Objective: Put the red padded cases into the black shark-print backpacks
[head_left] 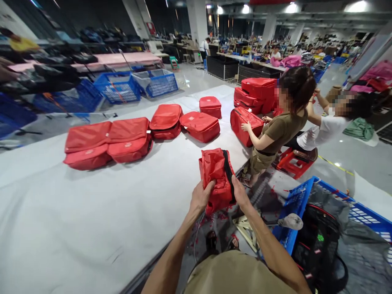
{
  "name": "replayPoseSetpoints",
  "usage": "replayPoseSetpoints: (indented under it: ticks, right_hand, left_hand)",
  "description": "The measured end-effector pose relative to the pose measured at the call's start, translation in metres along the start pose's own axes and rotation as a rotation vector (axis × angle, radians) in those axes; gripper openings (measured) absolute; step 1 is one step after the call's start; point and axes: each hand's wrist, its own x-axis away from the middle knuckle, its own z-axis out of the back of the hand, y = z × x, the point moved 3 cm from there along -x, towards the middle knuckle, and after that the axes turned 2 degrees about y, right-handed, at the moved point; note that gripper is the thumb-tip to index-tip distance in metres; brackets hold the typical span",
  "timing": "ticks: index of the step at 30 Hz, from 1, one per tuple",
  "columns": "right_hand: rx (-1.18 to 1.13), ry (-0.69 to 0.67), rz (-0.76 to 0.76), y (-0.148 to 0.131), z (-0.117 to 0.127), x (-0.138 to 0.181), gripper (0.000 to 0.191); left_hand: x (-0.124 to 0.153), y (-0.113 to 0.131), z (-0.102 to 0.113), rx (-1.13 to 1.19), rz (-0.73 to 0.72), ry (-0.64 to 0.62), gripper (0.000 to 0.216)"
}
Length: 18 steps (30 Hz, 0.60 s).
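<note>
Both of my hands hold one crumpled red fabric bag (216,175) with a black zipper strip, just above the near edge of the big white table (92,220). My left hand (200,196) grips its lower left side. My right hand (239,192) grips its right side along the zipper. Several finished red bags lie on the table beyond: a pair (107,143) at the left, one (166,121) further back, another (200,125) beside it.
A person in an olive shirt (280,126) stands at the table's right edge, hands on a red bag (245,124); another person in white (327,126) is behind. A stack of red bags (255,94) stands beyond. A blue crate (337,224) with black bags sits at my right.
</note>
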Motion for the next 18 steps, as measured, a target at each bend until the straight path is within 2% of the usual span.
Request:
replayPoseSetpoints:
  ticks: [4,10,12,16,18]
  right_hand:
    - [0.060,-0.026,0.046,0.005,0.003,0.008,0.102]
    - [0.176,0.008,0.219,0.029,-0.009,0.017,0.103]
    - [0.201,0.004,0.237,0.037,-0.014,0.021,0.102]
    - [0.220,0.002,0.213,0.047,-0.026,0.031,0.089]
    - [0.234,0.038,0.266,0.050,-0.030,0.034,0.082]
  left_hand:
    - [-0.013,-0.005,0.001,0.071,0.027,-0.009,0.049]
    - [-0.032,-0.012,0.010,0.129,0.001,-0.034,0.050]
    - [-0.035,-0.012,0.015,0.135,0.015,-0.026,0.050]
    - [-0.040,-0.012,0.026,0.181,0.044,0.003,0.050]
    - [-0.043,-0.013,0.032,0.216,0.048,-0.002,0.050]
